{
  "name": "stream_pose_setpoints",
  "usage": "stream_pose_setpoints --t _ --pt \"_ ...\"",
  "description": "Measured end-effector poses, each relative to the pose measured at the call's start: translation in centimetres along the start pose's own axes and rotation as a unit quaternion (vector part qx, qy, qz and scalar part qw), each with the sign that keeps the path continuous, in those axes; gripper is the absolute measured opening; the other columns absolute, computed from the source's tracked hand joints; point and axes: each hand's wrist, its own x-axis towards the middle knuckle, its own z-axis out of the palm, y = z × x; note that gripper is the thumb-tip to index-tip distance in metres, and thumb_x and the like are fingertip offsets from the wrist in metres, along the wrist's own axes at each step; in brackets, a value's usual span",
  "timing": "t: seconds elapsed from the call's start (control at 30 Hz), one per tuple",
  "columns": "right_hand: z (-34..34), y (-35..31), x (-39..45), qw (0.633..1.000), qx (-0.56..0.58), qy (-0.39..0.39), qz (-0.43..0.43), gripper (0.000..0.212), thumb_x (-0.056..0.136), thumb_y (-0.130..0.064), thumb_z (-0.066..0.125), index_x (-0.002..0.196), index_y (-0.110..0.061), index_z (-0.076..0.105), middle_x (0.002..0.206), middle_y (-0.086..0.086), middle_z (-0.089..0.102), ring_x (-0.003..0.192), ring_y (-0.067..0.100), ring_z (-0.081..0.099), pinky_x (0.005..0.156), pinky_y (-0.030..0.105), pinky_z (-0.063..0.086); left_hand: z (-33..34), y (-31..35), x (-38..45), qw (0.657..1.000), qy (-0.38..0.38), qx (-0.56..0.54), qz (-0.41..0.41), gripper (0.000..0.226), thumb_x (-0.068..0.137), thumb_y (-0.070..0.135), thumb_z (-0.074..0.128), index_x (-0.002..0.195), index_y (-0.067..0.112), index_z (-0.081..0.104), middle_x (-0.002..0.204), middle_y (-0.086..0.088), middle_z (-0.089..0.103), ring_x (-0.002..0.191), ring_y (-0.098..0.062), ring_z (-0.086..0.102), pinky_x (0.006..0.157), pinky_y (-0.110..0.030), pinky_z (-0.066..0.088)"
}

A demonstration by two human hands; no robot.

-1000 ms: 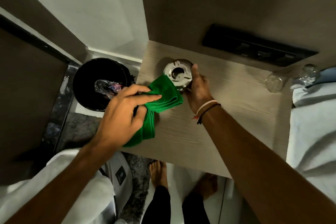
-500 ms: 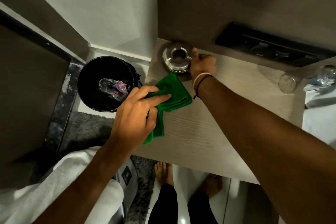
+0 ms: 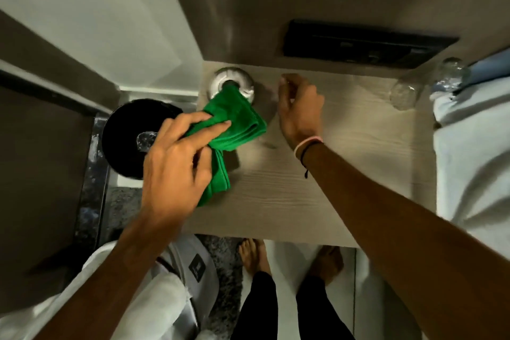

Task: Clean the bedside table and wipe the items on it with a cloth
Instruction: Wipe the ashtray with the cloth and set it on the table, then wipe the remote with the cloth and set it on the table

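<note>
A round silver ashtray (image 3: pixel 239 80) sits at the far left corner of the pale wooden bedside table (image 3: pixel 345 163). My left hand (image 3: pixel 176 171) grips a folded green cloth (image 3: pixel 234 124), whose upper corner lies over the front of the ashtray. My right hand (image 3: pixel 299 107) hovers just right of the ashtray, fingers loosely curled, holding nothing. A clear drinking glass (image 3: pixel 404 92) stands at the table's far right.
A black bin (image 3: pixel 121 141) with crumpled plastic inside stands on the floor left of the table. A black switch panel (image 3: pixel 367 43) is on the wall behind. A clear water bottle (image 3: pixel 449 74) lies on the white bed (image 3: pixel 474 163) at right. My bare feet are below the table's front edge.
My right hand set the ashtray at the far left corner, let go and drew back to the right. The cloth in my left hand moved up onto the ashtray.
</note>
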Motion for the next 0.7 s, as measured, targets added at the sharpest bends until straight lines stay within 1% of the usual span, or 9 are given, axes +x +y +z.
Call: stream_pose_setpoints --t 0.07,0.13,0.17,0.23,0.3,0.37,0.47,0.57,0.7 --pt "-3.8 0.9 -0.9 0.994 -0.032 0.052 -0.087 0.033 0.103 -0.032 0.046 0.12 -0.012 0.066 0.112 0.01 0.07 0.103 0.028 0.066 0.086 0.045 0.054 0.2 2.9 0.8 0.999 0.023 0.0 0.038 0.047 0.085 -0.005 0.054 0.124 0.015 0.07 0.126 -0.012 0.062 0.106 -0.033 0.057 0.092 -0.041 0.048" --pt "-7.5 1.8 -1.6 0.977 -0.1 0.112 -0.154 0.035 0.101 -0.034 0.048 0.12 -0.011 0.066 0.116 0.012 0.065 0.104 0.028 0.061 0.086 0.044 0.05 0.4 6.2 1.8 0.996 0.041 0.0 0.082 0.044 0.085 -0.004 0.053 0.122 0.013 0.071 0.122 -0.016 0.063 0.105 -0.034 0.058 0.094 -0.036 0.046" --pt "-9.2 2.3 -1.9 0.965 -0.139 0.138 -0.174 0.036 0.1 -0.035 0.05 0.122 -0.012 0.066 0.121 0.013 0.063 0.108 0.029 0.06 0.088 0.043 0.048 0.5 7.9 2.3 0.993 0.049 0.0 0.106 0.043 0.086 -0.004 0.053 0.121 0.012 0.071 0.121 -0.017 0.064 0.104 -0.034 0.058 0.096 -0.03 0.043" --pt "-14.2 4.3 -2.5 0.945 -0.203 0.191 -0.174 0.041 0.099 -0.038 0.053 0.129 -0.013 0.065 0.133 0.016 0.06 0.119 0.032 0.057 0.098 0.045 0.044 1.7 12.5 3.6 0.984 0.055 -0.013 0.168 0.042 0.087 -0.006 0.054 0.121 0.012 0.071 0.12 -0.018 0.064 0.101 -0.034 0.057 0.096 -0.021 0.036" --pt "-18.4 5.9 -2.8 0.934 -0.241 0.216 -0.152 0.049 0.099 -0.042 0.052 0.139 -0.015 0.059 0.145 0.019 0.052 0.132 0.035 0.051 0.111 0.05 0.036 2.7 16.6 4.6 0.975 0.059 -0.02 0.214 0.043 0.086 -0.008 0.055 0.12 0.012 0.071 0.119 -0.019 0.063 0.097 -0.035 0.056 0.094 -0.018 0.033" --pt "-23.3 8.0 -3.3 0.926 -0.268 0.244 -0.106 0.055 0.099 -0.046 0.047 0.146 -0.017 0.051 0.154 0.021 0.041 0.144 0.037 0.039 0.119 0.054 0.025 4.6 21.4 5.4 0.962 0.052 -0.03 0.265 0.044 0.085 -0.011 0.056 0.12 0.011 0.072 0.119 -0.021 0.063 0.095 -0.037 0.055 0.095 -0.015 0.03" --pt "-29.9 11.3 -4.4 0.908 -0.297 0.293 -0.041 0.062 0.099 -0.051 0.045 0.153 -0.02 0.04 0.161 0.023 0.028 0.152 0.037 0.024 0.121 0.057 0.018 7.8 28.2 5.8 0.946 0.029 -0.044 0.321 0.046 0.084 -0.014 0.054 0.119 0.011 0.072 0.119 -0.022 0.063 0.097 -0.04 0.055 0.098 -0.015 0.032" --pt "-35.9 15.0 -6.5 0.887 -0.32 0.331 0.031 0.067 0.098 -0.053 0.044 0.156 -0.021 0.032 0.162 0.025 0.021 0.153 0.039 0.017 0.122 0.057 0.015 11.2 34.7 5.2 0.924 0.0 -0.059 0.379 0.051 0.083 -0.015 0.05 0.122 0.012 0.071 0.121 -0.021 0.062 0.101 -0.041 0.053 0.099 -0.018 0.034" --pt "-42.8 20.3 -10.3 0.862 -0.337 0.351 0.144 0.066 0.101 -0.056 0.03 0.158 -0.023 0.027 0.164 0.024 0.017 0.154 0.039 0.013 0.122 0.058 0.012 15.7 43.1 3.1 0.893 -0.024 -0.074 0.443 0.054 0.083 -0.014 0.048 0.123 0.014 0.07 0.124 -0.019 0.062 0.106 -0.041 0.051 0.1 -0.01 0.029"
